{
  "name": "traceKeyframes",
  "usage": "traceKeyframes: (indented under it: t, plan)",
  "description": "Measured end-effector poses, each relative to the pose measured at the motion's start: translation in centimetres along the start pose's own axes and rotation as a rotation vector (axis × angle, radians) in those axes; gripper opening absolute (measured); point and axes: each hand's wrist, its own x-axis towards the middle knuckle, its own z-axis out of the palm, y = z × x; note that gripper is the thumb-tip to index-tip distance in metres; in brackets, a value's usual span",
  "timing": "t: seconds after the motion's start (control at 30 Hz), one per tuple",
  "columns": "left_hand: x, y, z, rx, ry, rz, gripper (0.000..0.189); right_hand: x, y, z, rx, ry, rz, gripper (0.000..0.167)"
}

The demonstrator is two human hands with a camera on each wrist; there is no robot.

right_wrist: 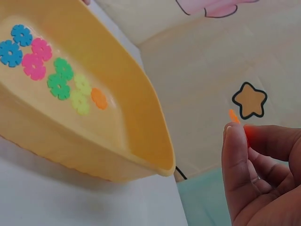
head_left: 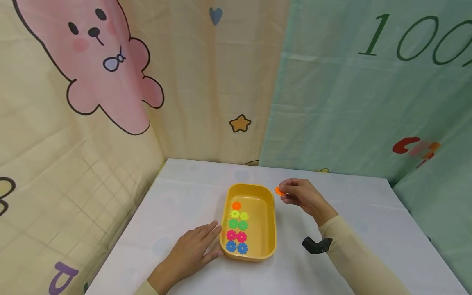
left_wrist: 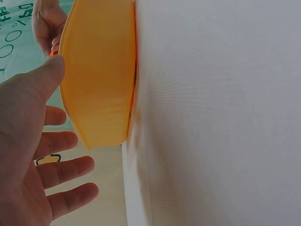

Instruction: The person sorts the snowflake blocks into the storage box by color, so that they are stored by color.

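Observation:
A yellow plastic tray [head_left: 259, 221] lies lengthwise on the white table. On its floor, toward the left side, notched flower-shaped discs form pairs: blue [head_left: 242, 248], pink [head_left: 241, 237], green [head_left: 243, 225] and yellow [head_left: 243, 216], with a single orange disc [right_wrist: 99, 98] at the far end. My right hand [head_left: 300, 196] pinches another orange flower disc [head_left: 278, 191] between thumb and forefinger, just off the tray's far right corner. With fingers spread, my left hand [head_left: 195, 250] rests at the tray's left wall; its thumb is at the rim in the left wrist view.
The white table [head_left: 332, 270] runs back to fabric curtains [head_left: 206, 135] behind and at both sides. A black strap mount [head_left: 316, 245] sticks out from my right wrist, low over the table to the right of the tray.

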Motion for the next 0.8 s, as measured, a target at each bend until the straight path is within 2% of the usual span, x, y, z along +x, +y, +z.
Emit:
traceKeyframes:
  t: [0.27, 0.53, 0.8]
  plan:
    - [0.0, 0.0, -0.1, -0.013, -0.027, -0.021, 0.068, 2.1, -0.3, 2.7, -0.036, -0.008, 0.004, 0.028]
    - [0.1, 0.0, -0.3, -0.016, -0.036, -0.021, 0.068, 4.2, -0.1, 6.9, -0.107, 0.008, 0.001, 0.018]
    - [-0.1, -0.1, -0.1, -0.012, -0.005, -0.008, 0.067, 5.6, 1.5, 9.9, -0.289, 0.039, 0.002, 0.011]
